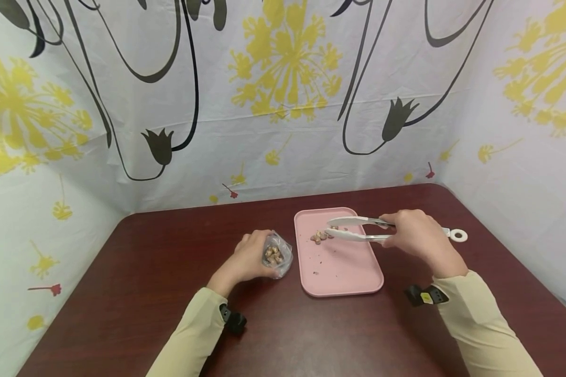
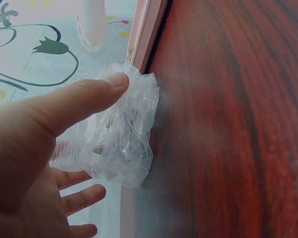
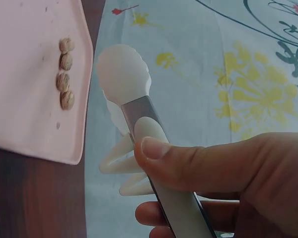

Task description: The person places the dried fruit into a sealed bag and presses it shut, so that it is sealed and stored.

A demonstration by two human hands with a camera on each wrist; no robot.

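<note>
My left hand [image 1: 251, 256] holds a clear plastic bag [image 1: 286, 257] upright on the table, left of a pink tray [image 1: 346, 275]. Small tan-and-brown knobbly pieces [image 1: 273, 255] lie inside the bag; their exact kind is unclear. In the left wrist view the thumb presses on the crinkled bag [image 2: 134, 134], while some fingers extend beyond it. My right hand [image 1: 417, 238] grips white-tipped tongs [image 1: 351, 236] over the tray's right side, their arms spread apart. Several similar pieces [image 3: 65, 82] form a row on the tray in the right wrist view. Nothing shows between the tong tips.
Dark crumbs [image 1: 316, 273] are scattered over the tray. The reddish-brown table [image 1: 170, 277] extends around it. A floral-printed white sheet [image 1: 207, 141] hangs behind and beside the table. Black camera straps [image 1: 426, 296] sit on both wrists.
</note>
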